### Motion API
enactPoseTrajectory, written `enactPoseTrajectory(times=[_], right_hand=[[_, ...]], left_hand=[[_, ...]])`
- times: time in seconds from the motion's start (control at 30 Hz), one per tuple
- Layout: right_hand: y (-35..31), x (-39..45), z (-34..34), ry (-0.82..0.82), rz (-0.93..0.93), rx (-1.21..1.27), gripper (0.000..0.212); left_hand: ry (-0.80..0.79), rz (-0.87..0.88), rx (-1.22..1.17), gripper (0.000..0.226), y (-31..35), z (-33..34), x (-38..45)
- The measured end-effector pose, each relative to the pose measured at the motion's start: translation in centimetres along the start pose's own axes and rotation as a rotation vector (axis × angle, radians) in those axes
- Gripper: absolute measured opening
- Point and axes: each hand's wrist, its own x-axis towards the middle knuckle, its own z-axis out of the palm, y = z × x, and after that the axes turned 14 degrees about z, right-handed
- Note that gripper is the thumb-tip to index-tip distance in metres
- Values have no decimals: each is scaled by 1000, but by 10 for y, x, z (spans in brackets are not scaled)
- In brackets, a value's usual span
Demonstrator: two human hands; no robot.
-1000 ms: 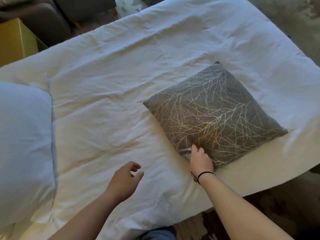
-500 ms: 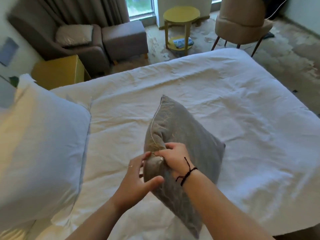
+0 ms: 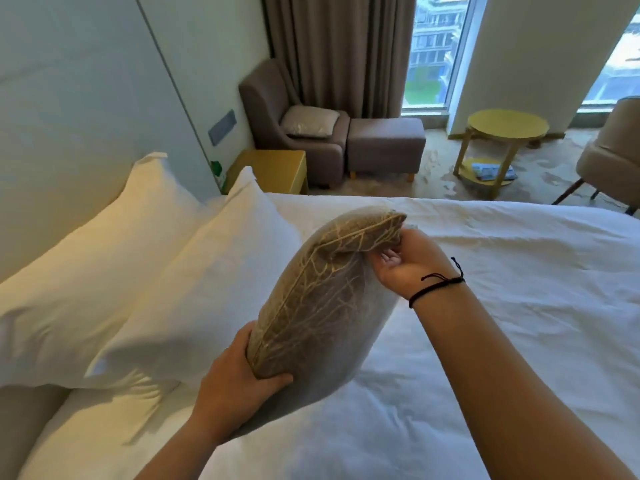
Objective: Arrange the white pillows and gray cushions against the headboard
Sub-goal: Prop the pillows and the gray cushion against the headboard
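The gray cushion (image 3: 322,303), patterned with pale branching lines, is being held edge-on above the white bed (image 3: 519,306), clear of the sheet, with its seam facing the camera and its long axis running from lower left to upper right. The left hand (image 3: 239,379) is gripping the lower near corner, with the thumb lying across the near face and the fingers curling around the edge behind it. The right hand (image 3: 405,265) is gripping the upper far corner, its fingers clamping a fold of the fabric with the palm turned toward the camera; a black cord bracelet (image 3: 436,284) is sitting on that wrist. Just to the left of the cushion, two white pillows are leaning in a row: the front pillow (image 3: 204,289) is standing close beside the cushion, and the rear pillow (image 3: 97,258) is resting against the pale headboard panel (image 3: 86,116). Beyond the bed, a yellow bedside cabinet (image 3: 273,169) is standing next to a brown armchair (image 3: 277,109) carrying a light cushion (image 3: 310,121), with a matching ottoman (image 3: 386,143) touching it. A round yellow side table (image 3: 507,124) is standing near the window (image 3: 436,46), beside brown curtains (image 3: 339,46). No readable writing or brand marking is appearing on any item.
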Motion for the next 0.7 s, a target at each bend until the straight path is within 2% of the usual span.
enactPoseTrajectory(times=[0.13, 0.27, 0.37, 0.43, 0.5, 0.57, 0.63, 0.7], right_hand=[[0, 24, 57, -23, 32, -88, 26], [-12, 50, 121, -96, -37, -127, 28], [-17, 71, 157, -149, -132, -151, 36], [-9, 88, 170, -133, -224, -262, 47], [21, 109, 177, 19, -343, -577, 35], [67, 138, 174, 172, -393, -917, 38], [121, 174, 167, 254, -348, -1243, 58], [171, 213, 151, 308, -202, -1488, 74]], left_hand=[[191, -47, 104, 23, -17, -11, 3], [323, 43, 168, 13, -19, -43, 39], [336, 92, 252, 11, -28, -79, 80], [287, 67, 269, 15, -39, -102, 115], [203, 47, 246, 20, -55, -121, 151], [76, 10, 162, 31, -80, -130, 178], [-136, -40, 144, 63, -111, -126, 185], [-312, -38, 157, 96, -147, -107, 174]])
